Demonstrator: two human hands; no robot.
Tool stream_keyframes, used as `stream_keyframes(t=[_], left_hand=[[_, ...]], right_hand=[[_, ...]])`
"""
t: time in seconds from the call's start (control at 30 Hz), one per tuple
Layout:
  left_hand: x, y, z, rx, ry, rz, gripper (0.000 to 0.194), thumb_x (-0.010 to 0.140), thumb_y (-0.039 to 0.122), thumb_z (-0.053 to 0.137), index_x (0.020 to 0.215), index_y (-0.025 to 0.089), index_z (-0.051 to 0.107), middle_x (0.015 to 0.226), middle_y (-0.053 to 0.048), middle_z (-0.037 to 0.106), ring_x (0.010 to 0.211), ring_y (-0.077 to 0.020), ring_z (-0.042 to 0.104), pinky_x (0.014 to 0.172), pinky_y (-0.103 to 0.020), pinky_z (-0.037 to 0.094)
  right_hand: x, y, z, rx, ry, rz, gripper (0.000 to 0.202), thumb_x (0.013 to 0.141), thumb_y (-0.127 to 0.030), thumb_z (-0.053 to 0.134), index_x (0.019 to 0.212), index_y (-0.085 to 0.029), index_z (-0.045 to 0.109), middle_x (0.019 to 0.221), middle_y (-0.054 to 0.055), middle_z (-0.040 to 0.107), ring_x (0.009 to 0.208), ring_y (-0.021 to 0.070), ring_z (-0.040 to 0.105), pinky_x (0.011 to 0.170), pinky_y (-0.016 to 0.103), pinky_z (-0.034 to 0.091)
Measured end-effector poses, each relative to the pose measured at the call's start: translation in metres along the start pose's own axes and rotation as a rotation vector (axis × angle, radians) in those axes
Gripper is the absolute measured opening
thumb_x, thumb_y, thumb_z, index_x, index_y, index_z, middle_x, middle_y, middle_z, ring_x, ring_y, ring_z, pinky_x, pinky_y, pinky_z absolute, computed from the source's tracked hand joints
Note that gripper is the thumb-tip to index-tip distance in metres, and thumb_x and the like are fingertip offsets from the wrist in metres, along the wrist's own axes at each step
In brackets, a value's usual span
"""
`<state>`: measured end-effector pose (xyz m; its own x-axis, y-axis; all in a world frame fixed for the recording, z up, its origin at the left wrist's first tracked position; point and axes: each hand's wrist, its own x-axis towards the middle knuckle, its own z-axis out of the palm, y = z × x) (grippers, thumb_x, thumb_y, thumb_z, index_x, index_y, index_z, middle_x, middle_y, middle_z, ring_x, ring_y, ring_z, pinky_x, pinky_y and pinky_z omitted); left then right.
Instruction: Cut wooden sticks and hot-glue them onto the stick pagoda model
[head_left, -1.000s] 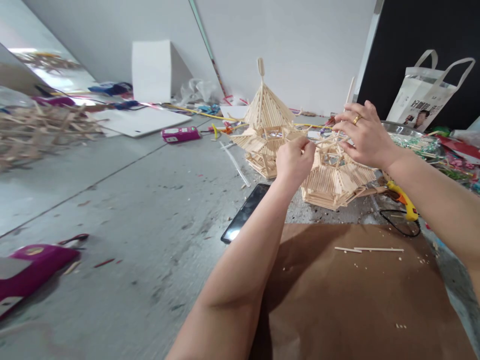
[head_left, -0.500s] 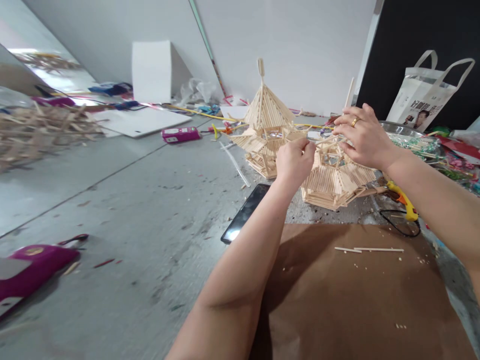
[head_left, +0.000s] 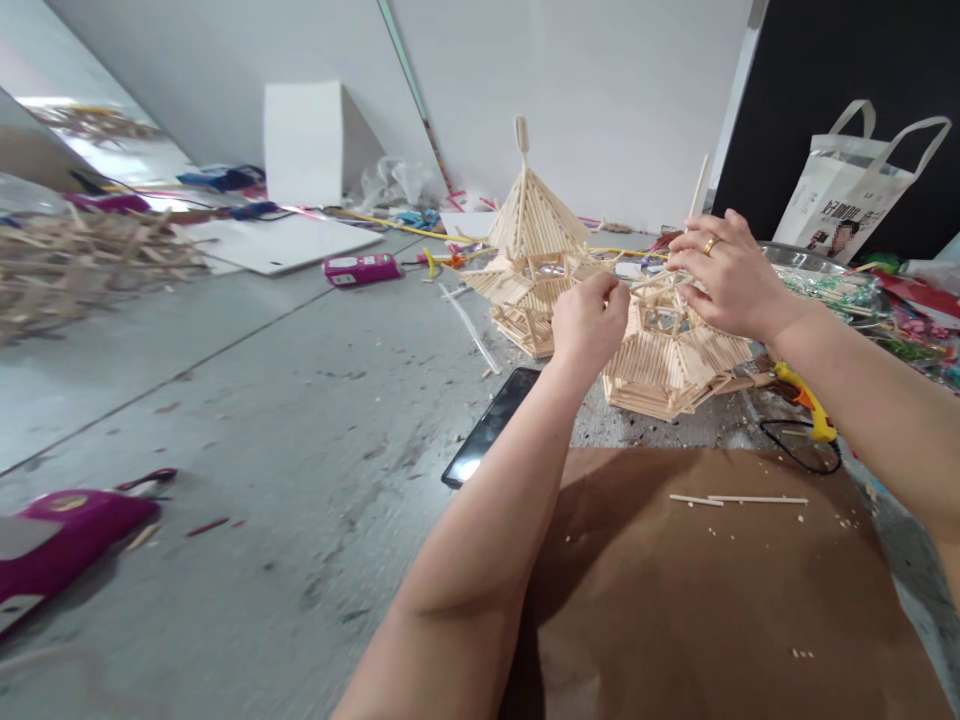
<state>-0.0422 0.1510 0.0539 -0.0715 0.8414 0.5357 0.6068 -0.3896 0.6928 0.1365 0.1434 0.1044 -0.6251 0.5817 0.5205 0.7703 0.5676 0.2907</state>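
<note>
A low six-sided roof section made of thin wooden sticks [head_left: 667, 362] sits on the grey floor beyond a brown sheet. My left hand [head_left: 589, 322] pinches a thin stick at the section's upper left edge. My right hand [head_left: 726, 275], with a ring on one finger, rests curled over the section's top and touches its upper sticks; one upright stick rises behind it. Just behind stands a taller stick pagoda [head_left: 527, 258] with a pointed roof.
A black phone [head_left: 491, 425] lies on the floor by my left forearm. A yellow glue gun [head_left: 806, 400] with a black cord lies at right. Brown paper [head_left: 712, 590] holds loose sticks. A white bag [head_left: 851, 195], magenta packets [head_left: 60, 530] and a stick pile [head_left: 82, 260] surround.
My right hand has lowered slightly onto the top of the stick section. My left hand has stayed in place.
</note>
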Motion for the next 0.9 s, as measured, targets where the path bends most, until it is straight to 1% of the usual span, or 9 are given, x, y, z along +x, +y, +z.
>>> stream_keyframes(t=[0.1,0.23,0.3,0.43,0.53,0.6,0.67,0.77,0.9], left_hand=[[0.0,0.0,0.0,-0.018,-0.002,0.004,0.02,0.074,0.026,0.043,0.061,0.021,0.058,0.059,-0.002,0.059,0.061,-0.0149,0.052,0.059,-0.028,0.035],[-0.001,0.001,-0.001,-0.013,-0.008,-0.007,0.02,0.074,0.026,0.044,0.06,0.021,0.057,0.058,-0.002,0.058,0.061,-0.015,0.051,0.059,-0.028,0.035],[0.0,0.001,-0.001,-0.018,-0.008,-0.006,0.021,0.075,0.026,0.043,0.059,0.021,0.056,0.057,-0.002,0.057,0.059,-0.0147,0.051,0.059,-0.028,0.035],[0.0,0.0,-0.003,-0.055,0.027,0.014,0.024,0.077,0.026,0.04,0.056,0.021,0.051,0.056,-0.001,0.055,0.058,-0.0137,0.049,0.058,-0.028,0.034],[0.001,-0.001,-0.007,-0.062,0.071,-0.008,0.024,0.079,0.027,0.041,0.06,0.021,0.053,0.058,-0.001,0.056,0.06,-0.0137,0.05,0.057,-0.027,0.035],[0.0,0.0,-0.011,-0.062,0.115,-0.01,0.022,0.08,0.028,0.042,0.065,0.021,0.056,0.063,-0.001,0.059,0.064,-0.0138,0.053,0.06,-0.027,0.037],[-0.001,0.002,-0.015,-0.076,0.166,0.008,0.02,0.082,0.028,0.042,0.071,0.022,0.058,0.069,-0.001,0.062,0.068,-0.0135,0.055,0.063,-0.026,0.039],[-0.004,0.009,-0.02,-0.127,0.224,0.026,0.019,0.084,0.029,0.042,0.078,0.022,0.059,0.073,-0.001,0.064,0.069,-0.0123,0.055,0.064,-0.025,0.04],[-0.007,0.023,-0.023,-0.16,0.244,0.048,0.018,0.085,0.03,0.042,0.082,0.022,0.058,0.069,-0.001,0.061,0.064,-0.0122,0.053,0.061,-0.025,0.039]], right_hand=[[-0.001,0.0,0.0,0.008,0.003,0.006,0.027,0.081,-0.022,0.045,0.102,-0.024,0.061,0.117,0.005,0.06,0.123,0.0292,0.041,0.103,0.058,0.024],[-0.002,0.0,-0.001,0.006,0.017,0.01,0.025,0.082,-0.024,0.045,0.102,-0.022,0.061,0.117,0.006,0.06,0.123,0.0274,0.042,0.105,0.054,0.025],[-0.004,0.0,-0.004,0.015,0.024,0.021,0.025,0.081,-0.025,0.046,0.102,-0.023,0.06,0.117,0.006,0.06,0.122,0.0281,0.043,0.105,0.055,0.024],[-0.018,-0.001,-0.01,0.055,0.054,0.072,0.026,0.082,-0.026,0.046,0.106,-0.025,0.057,0.117,0.006,0.058,0.122,0.0301,0.042,0.102,0.056,0.027],[-0.038,-0.004,-0.017,0.106,0.128,0.147,0.022,0.081,-0.028,0.048,0.102,-0.026,0.057,0.108,0.007,0.061,0.113,0.0296,0.048,0.096,0.054,0.035],[-0.057,-0.007,-0.022,0.143,0.194,0.232,0.015,0.08,-0.03,0.05,0.093,-0.027,0.058,0.096,0.006,0.063,0.101,0.028,0.055,0.089,0.05,0.042],[-0.079,-0.011,-0.026,0.178,0.228,0.325,0.009,0.081,-0.031,0.05,0.084,-0.028,0.058,0.083,0.005,0.064,0.088,0.0258,0.059,0.08,0.046,0.046],[-0.114,-0.018,-0.028,0.241,0.196,0.424,0.01,0.081,-0.034,0.052,0.076,-0.028,0.058,0.076,0.003,0.064,0.078,0.024,0.061,0.073,0.042,0.048],[-0.152,-0.027,-0.024,0.348,0.062,0.502,0.017,0.081,-0.04,0.051,0.073,-0.028,0.061,0.076,0.004,0.067,0.075,0.0245,0.063,0.07,0.041,0.048]])
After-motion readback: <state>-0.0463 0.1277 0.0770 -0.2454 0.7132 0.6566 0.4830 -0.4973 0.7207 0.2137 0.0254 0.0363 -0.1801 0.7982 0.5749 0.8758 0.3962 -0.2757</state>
